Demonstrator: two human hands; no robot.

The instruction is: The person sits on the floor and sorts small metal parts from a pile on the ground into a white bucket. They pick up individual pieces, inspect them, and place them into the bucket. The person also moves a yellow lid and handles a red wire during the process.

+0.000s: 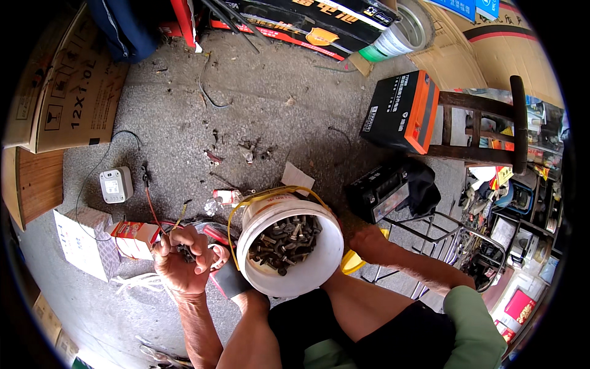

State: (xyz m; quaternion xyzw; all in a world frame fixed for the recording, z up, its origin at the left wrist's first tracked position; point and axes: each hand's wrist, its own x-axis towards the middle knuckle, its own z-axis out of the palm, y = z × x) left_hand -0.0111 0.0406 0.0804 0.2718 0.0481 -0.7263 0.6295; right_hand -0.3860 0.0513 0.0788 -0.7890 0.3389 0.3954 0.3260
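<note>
A white plastic bucket (337, 252) with a yellow handle (231, 230) stands tipped toward me between my legs. Dark metal bolts (286, 243) lie heaped inside it. My left hand (184, 261) is to the left of the bucket, apart from it, palm up with its fingers curled in. Small dark pieces show among those fingers, too unclear to name. Against the bucket's right side, my right hand (365, 243) grips it, its fingertips hidden behind the wall.
A black and orange battery (399, 111) and a dark battery (378, 190) stand to the right, near a wooden stool (482, 126) and a metal rack (430, 240). Cardboard boxes (80, 92) are at the left. A white box (86, 240) and small scraps lie on the floor.
</note>
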